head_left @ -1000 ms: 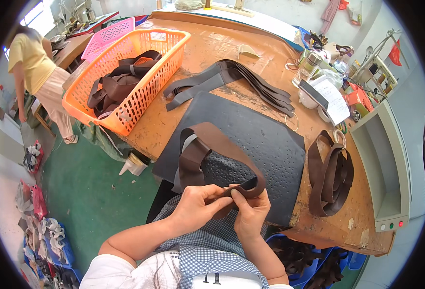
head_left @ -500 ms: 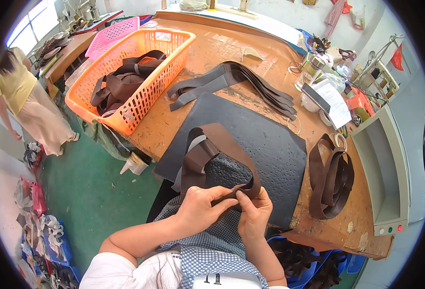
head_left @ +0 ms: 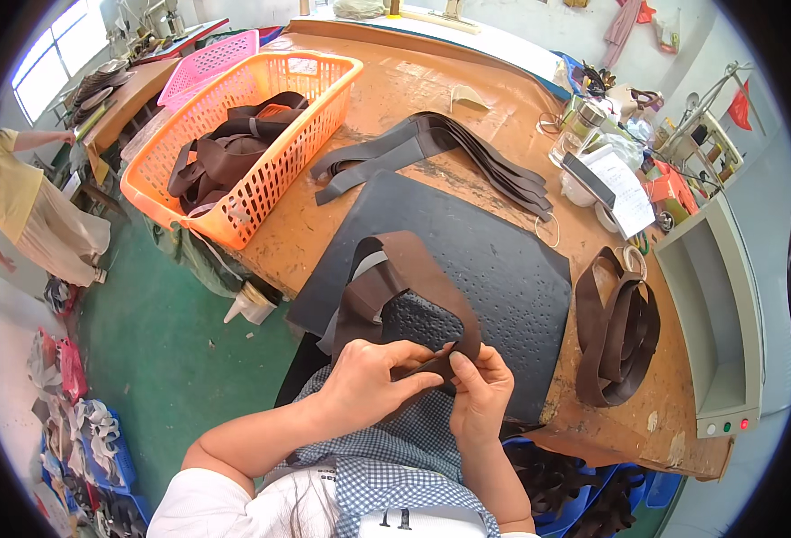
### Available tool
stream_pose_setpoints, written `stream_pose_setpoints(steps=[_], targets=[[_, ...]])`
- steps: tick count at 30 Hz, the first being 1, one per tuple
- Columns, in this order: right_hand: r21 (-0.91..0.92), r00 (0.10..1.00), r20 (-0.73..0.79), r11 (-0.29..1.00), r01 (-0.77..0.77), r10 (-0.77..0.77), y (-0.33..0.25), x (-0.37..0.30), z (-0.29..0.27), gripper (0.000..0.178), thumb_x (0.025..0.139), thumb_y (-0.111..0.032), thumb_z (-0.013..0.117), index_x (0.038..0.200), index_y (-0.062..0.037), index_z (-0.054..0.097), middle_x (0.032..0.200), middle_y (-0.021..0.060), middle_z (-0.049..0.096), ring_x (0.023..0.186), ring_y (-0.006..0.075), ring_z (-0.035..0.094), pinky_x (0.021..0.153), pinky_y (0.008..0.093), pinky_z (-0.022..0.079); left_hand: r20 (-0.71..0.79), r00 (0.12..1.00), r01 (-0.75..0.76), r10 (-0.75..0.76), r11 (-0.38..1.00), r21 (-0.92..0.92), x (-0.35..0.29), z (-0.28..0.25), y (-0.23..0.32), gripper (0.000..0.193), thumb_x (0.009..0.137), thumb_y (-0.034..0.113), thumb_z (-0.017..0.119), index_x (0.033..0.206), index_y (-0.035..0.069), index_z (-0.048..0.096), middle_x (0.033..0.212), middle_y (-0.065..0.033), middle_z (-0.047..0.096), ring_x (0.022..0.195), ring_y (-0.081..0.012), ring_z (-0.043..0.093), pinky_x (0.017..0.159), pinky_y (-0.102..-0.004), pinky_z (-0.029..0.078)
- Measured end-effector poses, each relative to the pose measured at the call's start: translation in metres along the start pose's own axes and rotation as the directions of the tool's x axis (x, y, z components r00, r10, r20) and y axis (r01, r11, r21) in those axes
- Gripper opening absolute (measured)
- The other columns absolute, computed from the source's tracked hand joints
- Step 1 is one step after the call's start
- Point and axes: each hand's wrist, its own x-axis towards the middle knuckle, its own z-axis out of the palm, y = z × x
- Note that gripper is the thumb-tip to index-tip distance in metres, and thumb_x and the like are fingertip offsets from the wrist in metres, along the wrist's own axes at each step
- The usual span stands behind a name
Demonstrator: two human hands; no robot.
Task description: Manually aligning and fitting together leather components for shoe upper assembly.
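A wide dark brown strip (head_left: 420,262) with a grey underside curls in a loop over the near edge of a black pitted mat (head_left: 512,269). Both my hands are closed on its near part. My left hand (head_left: 368,381) pinches the strip between thumb and fingers. Just to the right, my right hand (head_left: 480,386) grips it with the thumb pressed on top. A fold of the strip lies between the two hands. Beyond the mat rests a stack of long dark strips (head_left: 449,143). Right of the mat lies a coiled bundle of brown strips (head_left: 615,332).
An orange basket (head_left: 243,197) of brown strips stands at the table's left, with a pink basket (head_left: 207,67) behind it. A grey metal box (head_left: 727,332) is at the right edge. A phone (head_left: 588,179) and paper lie beyond. Another person (head_left: 37,197) is at far left.
My right hand has shifted slightly right along the strip, and the gap between my hands has widened a little. The other person has moved left, with one arm now stretched out.
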Motion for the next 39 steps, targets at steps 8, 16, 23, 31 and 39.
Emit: stream_pose_setpoints(steps=[8, 16, 23, 31, 39], targets=[[0.063, 0.999, -0.053, 0.998, -0.002, 0.006, 0.005, 0.000, -0.003, 0.013, 0.088, -0.001, 0.070, 0.100, -0.0024, 0.065, 0.099, 0.0118, 0.072, 0.087, 0.0170, 0.068, 0.081, 0.0289, 0.054, 0.010, 0.998, 0.059, -0.059, 0.998, 0.019, 0.001, 0.000, -0.002, 0.019, 0.086, 0.009, 0.075, 0.098, -0.005, 0.072, 0.079, -0.0139, 0.074, 0.068, -0.0112, 0.070, 0.060, -0.0242, 0.054], [0.030, 0.998, -0.063, 1.000, -0.004, 0.005, 0.002, 0.000, 0.000, 0.012, 0.087, 0.002, 0.071, 0.096, -0.0032, 0.066, 0.094, 0.0087, 0.072, 0.082, 0.0136, 0.068, 0.078, 0.0263, 0.053, 0.014, 0.998, 0.062, -0.061, 0.995, -0.072, -0.001, 0.000, -0.005, 0.017, 0.086, 0.009, 0.075, 0.095, -0.005, 0.072, 0.075, -0.0103, 0.073, 0.065, -0.0066, 0.065, 0.058, -0.0222, 0.051], [0.050, 0.997, -0.039, 0.997, 0.062, -0.060, 0.000, 0.003, 0.016, 0.037, 0.084, 0.008, 0.071, 0.116, -0.0017, 0.054, 0.096, 0.0078, 0.070, 0.086, 0.0139, 0.067, 0.084, 0.0281, 0.053, 0.041, 0.991, 0.134, -0.130, 0.986, -0.101, 0.000, 0.001, -0.012, 0.015, 0.089, 0.008, 0.072, 0.095, -0.006, 0.071, 0.077, -0.0068, 0.073, 0.068, -0.0052, 0.063, 0.059, -0.0223, 0.051], [-0.058, 0.999, 0.007, 0.997, 0.044, -0.044, -0.024, 0.056, 0.011, 0.038, 0.084, 0.008, 0.068, 0.118, 0.0001, 0.052, 0.094, 0.0110, 0.070, 0.079, 0.0202, 0.069, 0.075, 0.0311, 0.056, 0.066, 0.963, 0.269, -0.261, 0.944, -0.193, -0.013, 0.012, -0.016, 0.016, 0.090, 0.008, 0.072, 0.096, -0.006, 0.070, 0.079, -0.0051, 0.073, 0.073, -0.0054, 0.065, 0.061, -0.0235, 0.054], [-0.027, 0.999, 0.033, 0.999, -0.035, 0.036, -0.049, 0.145, -0.021, 0.021, 0.098, -0.014, 0.061, 0.112, 0.0014, 0.058, 0.093, 0.0136, 0.071, 0.078, 0.0177, 0.069, 0.073, 0.0282, 0.056, -0.147, 0.899, -0.315, 0.412, 0.843, 0.435, -0.020, 0.015, -0.024, 0.016, 0.077, 0.002, 0.078, 0.091, 0.000, 0.071, 0.075, -0.0090, 0.070, 0.064, -0.0222, 0.069, 0.076, -0.0375, 0.055]])
